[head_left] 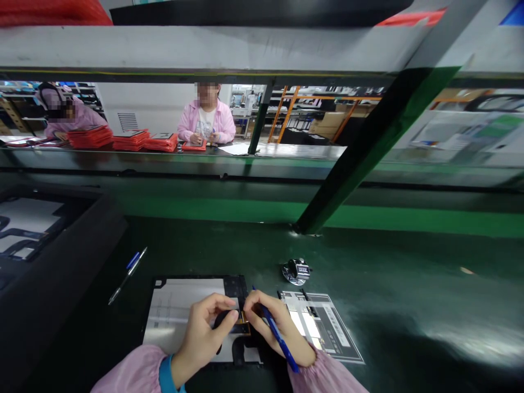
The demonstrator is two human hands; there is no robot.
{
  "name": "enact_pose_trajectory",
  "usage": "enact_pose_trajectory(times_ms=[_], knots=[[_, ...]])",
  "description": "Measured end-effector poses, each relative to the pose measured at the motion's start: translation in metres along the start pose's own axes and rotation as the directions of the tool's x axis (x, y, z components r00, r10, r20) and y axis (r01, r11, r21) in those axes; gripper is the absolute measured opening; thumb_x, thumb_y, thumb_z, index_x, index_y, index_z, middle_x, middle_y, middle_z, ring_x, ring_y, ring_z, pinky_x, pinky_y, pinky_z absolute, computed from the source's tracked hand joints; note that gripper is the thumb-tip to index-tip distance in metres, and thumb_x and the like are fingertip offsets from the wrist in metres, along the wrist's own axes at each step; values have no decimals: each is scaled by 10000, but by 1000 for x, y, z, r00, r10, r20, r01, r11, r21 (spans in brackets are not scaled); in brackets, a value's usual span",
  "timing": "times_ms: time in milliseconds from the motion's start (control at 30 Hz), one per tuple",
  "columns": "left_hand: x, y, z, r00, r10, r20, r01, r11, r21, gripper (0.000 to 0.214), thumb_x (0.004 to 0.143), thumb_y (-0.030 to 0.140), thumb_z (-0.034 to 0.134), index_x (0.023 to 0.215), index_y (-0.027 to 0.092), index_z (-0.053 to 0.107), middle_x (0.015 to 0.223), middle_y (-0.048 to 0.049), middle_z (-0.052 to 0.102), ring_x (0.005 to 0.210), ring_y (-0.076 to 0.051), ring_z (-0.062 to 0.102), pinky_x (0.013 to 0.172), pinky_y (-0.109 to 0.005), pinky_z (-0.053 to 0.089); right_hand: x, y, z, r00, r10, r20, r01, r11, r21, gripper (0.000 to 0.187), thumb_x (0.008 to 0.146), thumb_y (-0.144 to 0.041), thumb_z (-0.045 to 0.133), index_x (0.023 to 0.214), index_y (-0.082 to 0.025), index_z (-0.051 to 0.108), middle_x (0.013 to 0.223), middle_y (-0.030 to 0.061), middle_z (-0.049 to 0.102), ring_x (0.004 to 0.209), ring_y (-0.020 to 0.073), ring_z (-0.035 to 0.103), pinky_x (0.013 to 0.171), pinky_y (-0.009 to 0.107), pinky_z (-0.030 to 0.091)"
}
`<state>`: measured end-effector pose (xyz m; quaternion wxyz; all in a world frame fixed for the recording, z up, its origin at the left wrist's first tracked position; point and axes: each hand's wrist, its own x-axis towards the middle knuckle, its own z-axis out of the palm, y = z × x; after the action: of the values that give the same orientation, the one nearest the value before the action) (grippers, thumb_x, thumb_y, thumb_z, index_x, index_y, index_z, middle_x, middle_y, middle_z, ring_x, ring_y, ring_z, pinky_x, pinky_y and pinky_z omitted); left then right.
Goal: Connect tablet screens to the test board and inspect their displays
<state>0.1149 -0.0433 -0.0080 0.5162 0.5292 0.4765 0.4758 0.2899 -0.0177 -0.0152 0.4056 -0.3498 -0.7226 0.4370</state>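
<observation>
1. I see a small chrome tally counter (297, 271) standing on the dark green near bench (429, 284).
2. Off to the left, I have a loose pen (127, 276) with a blue clip lying aslant.
3. A green-and-black post (368, 142) cuts diagonally across my view, its foot at the near bench's back.
4. Above, I make out a pale grey shelf (204, 49), a red bundle (49, 12) at its left end.
5. Beyond, red stacks (130, 140) and a white sheet (235, 148) lie on another bench.
6. Behind it I spot a pink-jacketed co-worker (225, 123); a second person (84, 114) bends over farther left.
7. Cardboard boxes (327, 124) sit near an orange frame (289, 114).
</observation>
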Motion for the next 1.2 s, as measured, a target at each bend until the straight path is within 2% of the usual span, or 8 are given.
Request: enact_pose_trajectory(times_ms=[200,467,700,900,1200], knots=[[0,3,1,1000,-7,-16,8,999,51,144,794,303,640,836,169,672,816,-61,725,792,-189,679,740,-259,531,-1,0,0,1000,2,1,-2,1000,31,183,930,-320,498,791,-203,514,651,-16,532,539,110,489,517,225,379],[-1,-1,1,1000,-7,-10,7,1000,29,146,788,295,640,851,165,660,813,-56,714,790,-181,672,737,-259,531,-2,1,0,999,34,-1,-34,997,73,158,930,-312,512,813,-205,511,667,-18,539,535,110,525,521,226,418],[1,-2,0,1000,-2,8,2,1000,14,159,767,284,659,862,158,645,709,-20,649,711,-157,641,689,-253,511,-3,3,2,1000,-10,-13,11,997,81,108,923,-250,515,823,-211,503,694,-14,539,544,110,517,522,227,420],[1,-7,-1,999,-34,43,35,999,-32,170,763,256,662,899,164,615,684,0,638,689,-138,626,689,-240,487,-2,0,6,994,-99,-53,102,994,51,114,906,-193,523,796,-211,502,709,-8,554,564,108,531,540,219,422],[0,-7,-1,999,-16,42,17,999,-37,167,769,276,662,873,161,602,704,2,596,702,-136,597,681,-239,479,-1,-3,6,995,-92,-29,92,996,-2,113,906,-200,514,793,-204,502,649,-20,540,522,100,508,508,205,398]])
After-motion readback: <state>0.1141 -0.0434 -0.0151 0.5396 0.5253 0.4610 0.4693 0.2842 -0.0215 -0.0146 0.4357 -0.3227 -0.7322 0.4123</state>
